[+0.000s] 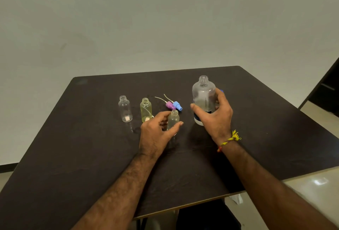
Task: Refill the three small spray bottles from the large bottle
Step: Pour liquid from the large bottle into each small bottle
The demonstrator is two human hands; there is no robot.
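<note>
The right hand grips the open large bottle mid-table; the left hand loosely cups a small clear bottle. Tip too fast and water could miss that tiny mouth

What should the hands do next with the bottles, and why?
Probably tip the big bottle so it pours into the small bottle. The right hand already grips the big bottle, which stands open, and the left hand steadies the small one, whose top is off too. Go slowly: its mouth is narrow.
</note>
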